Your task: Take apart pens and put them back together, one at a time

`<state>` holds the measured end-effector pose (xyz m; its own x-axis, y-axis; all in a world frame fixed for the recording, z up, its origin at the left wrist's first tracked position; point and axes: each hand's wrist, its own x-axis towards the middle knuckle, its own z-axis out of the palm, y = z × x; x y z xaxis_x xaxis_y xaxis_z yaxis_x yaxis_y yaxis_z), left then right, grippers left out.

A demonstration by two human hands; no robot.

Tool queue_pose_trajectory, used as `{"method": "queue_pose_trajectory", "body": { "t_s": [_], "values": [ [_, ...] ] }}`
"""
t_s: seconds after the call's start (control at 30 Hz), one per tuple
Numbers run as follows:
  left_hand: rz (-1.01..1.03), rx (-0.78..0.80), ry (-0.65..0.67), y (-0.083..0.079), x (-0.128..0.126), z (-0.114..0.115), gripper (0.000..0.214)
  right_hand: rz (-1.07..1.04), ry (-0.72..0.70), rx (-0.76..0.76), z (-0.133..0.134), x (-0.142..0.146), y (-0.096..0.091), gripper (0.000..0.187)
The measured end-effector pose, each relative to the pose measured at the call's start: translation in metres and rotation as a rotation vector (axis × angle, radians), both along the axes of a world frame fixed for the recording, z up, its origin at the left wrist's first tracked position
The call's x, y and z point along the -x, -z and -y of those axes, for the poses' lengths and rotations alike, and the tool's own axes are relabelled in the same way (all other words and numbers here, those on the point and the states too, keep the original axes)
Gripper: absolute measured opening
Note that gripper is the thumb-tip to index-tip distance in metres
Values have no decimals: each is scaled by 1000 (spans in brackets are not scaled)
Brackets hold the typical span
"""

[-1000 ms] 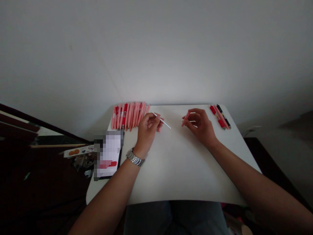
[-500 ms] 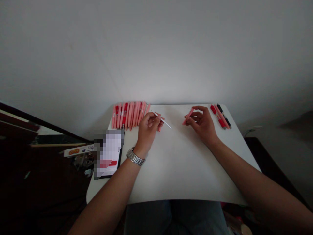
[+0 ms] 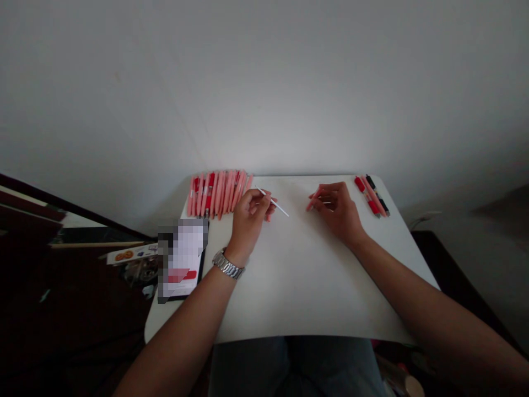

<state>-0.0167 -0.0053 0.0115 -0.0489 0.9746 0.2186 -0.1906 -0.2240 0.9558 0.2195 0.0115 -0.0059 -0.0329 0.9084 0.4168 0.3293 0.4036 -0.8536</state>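
Observation:
My left hand, with a metal watch on its wrist, is closed in a pinch on a thin white pen refill that points right over the white table; a pink piece shows under its fingers. My right hand is closed on a pink pen barrel, whose tip sticks out to the left. The two hands are a short way apart at the far middle of the table.
A row of several pink and red pens lies at the far left of the table. Three pens, red, pink and black, lie at the far right. A blurred-out phone or card rests at the left edge. A white wall stands behind.
My right hand has turned and lowered the pink barrel a little, drawing it back toward the table. My left hand with the refill has stayed nearly still.

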Motion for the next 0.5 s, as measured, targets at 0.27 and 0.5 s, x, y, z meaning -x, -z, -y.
{"method": "queue_pose_trajectory", "body": {
  "t_s": [0.27,0.5],
  "values": [
    [-1,1,-6,-1,0,0,29,-85,16,-60,3,1,-3,39],
    [-4,-3,-4,0,0,0,28,-107,44,-114,1,0,-2,35]
  ]
}}
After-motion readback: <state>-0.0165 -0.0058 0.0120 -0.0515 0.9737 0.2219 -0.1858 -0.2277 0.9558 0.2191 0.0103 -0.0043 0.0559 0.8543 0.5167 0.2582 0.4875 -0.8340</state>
